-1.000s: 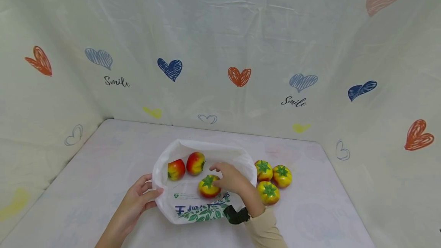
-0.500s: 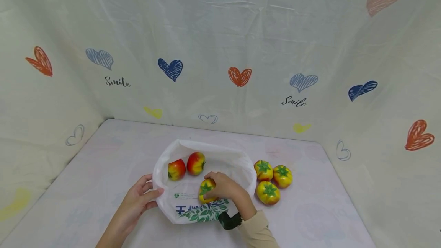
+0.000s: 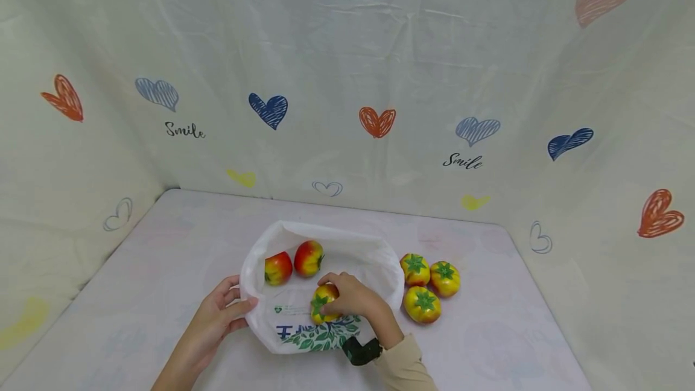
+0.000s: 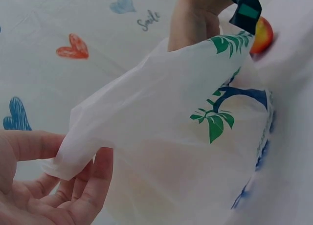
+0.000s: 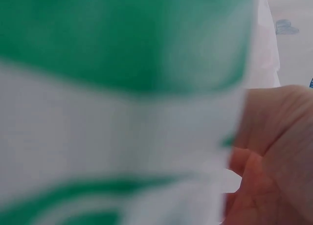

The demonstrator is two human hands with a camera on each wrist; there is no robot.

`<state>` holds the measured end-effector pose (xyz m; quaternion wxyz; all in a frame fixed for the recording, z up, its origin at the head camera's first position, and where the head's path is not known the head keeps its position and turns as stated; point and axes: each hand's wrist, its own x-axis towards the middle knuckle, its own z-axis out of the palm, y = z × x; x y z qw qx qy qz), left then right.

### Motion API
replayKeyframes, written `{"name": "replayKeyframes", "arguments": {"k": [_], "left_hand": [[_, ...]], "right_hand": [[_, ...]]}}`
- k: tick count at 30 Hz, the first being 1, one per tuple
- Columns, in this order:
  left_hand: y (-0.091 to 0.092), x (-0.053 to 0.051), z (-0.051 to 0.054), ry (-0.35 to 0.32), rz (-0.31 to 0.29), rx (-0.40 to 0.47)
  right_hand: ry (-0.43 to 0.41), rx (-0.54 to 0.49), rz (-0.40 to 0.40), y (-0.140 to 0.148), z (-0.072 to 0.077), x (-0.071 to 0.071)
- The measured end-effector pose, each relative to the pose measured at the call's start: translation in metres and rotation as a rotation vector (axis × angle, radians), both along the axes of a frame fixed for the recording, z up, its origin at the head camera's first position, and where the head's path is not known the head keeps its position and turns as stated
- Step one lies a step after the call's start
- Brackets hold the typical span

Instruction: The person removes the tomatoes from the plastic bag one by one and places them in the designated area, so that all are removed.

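- Left hand [image 3: 216, 309]: pinching the left edge of the white bag [image 3: 382, 251]; left wrist view shows the plastic caught between thumb and fingers.
- Right hand [image 3: 355, 295]: inside the bag mouth, gripping the held fruit [image 3: 318, 309], yellow-red with a green leafy top; fingers curled over its far side, thumb on the near side.
- Held fruit sits within the bag, toward the near side, by the print. Can't say for sure if it touches the plastic; right wrist view is mostly blurred green-and-white bag.
- Bag: on the pale table [image 3: 505, 324], mouth wide open, green leaves and blue lettering on the near part.
- Also in the bag: left red fruit [image 3: 279, 268] and right red fruit [image 3: 308, 258], close together, far left part, apart from the hand.
- Outside, just right of the bag: three loose fruits [image 3: 422, 305], yellow-red, green tops, bunched together.
- Right arm: black strap [image 3: 361, 352] at the wrist, beige sleeve [image 3: 404, 364].
- Behind: pale cloth [image 3: 326, 59], hearts and "Smile" printed on.
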<state>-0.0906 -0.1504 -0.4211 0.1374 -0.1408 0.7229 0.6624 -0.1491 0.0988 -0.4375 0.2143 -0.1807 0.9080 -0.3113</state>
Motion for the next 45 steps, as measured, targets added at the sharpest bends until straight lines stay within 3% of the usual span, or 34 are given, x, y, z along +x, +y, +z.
{"name": "replayKeyframes", "arguments": {"k": [13, 26, 45], "left_hand": [[0.000, 0.000, 0.000, -0.006, 0.003, -0.002], [-0.001, 0.000, -0.001, -0.001, 0.001, 0.003], [0.000, 0.000, 0.000, 0.003, 0.000, 0.008]], "right_hand": [[0.047, -0.088, -0.048, 0.011, 0.008, 0.004], [0.161, -0.174, -0.088, 0.030, 0.032, 0.021], [0.166, -0.265, -0.320, 0.062, 0.041, 0.044]]}}
